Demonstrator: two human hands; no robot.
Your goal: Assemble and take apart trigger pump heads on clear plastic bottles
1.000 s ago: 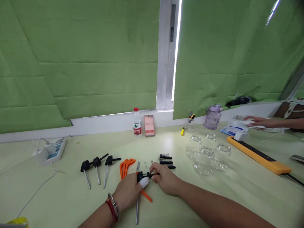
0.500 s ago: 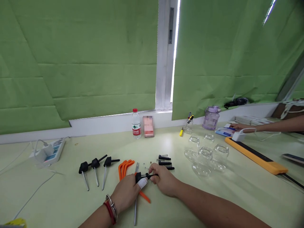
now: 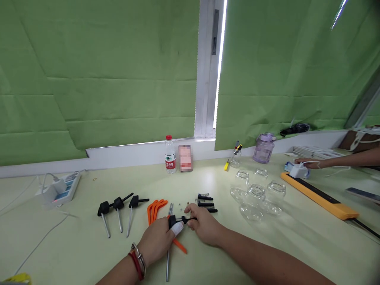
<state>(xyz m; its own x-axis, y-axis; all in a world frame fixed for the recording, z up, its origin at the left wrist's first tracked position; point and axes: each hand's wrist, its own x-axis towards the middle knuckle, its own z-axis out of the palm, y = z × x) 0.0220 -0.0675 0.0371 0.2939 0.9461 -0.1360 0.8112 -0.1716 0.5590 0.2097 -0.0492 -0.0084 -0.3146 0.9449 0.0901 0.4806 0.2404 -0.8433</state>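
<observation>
My left hand, with a white wrap on its thumb, grips a black plastic fitting. My right hand pinches the thin black end of the same piece, and a short metal rod shows between the two hands. Below the left hand, an orange strip and a metal tube stick out; whether they are attached to the fitting I cannot tell. Orange angled handles lie just beyond the left hand. Black plungers with springs lie beyond the right hand, near tiny loose parts.
Three black heads with metal tubes lie at left, near a white power strip. Several glass jars stand at right, beside an orange power strip. A water bottle and purple jug stand behind. Another person's hand reaches in.
My hands keep nearly the same grip on the black fitting. At right, the other person's hand has shifted right, and the blue-and-white item by it now sits behind the white plug.
</observation>
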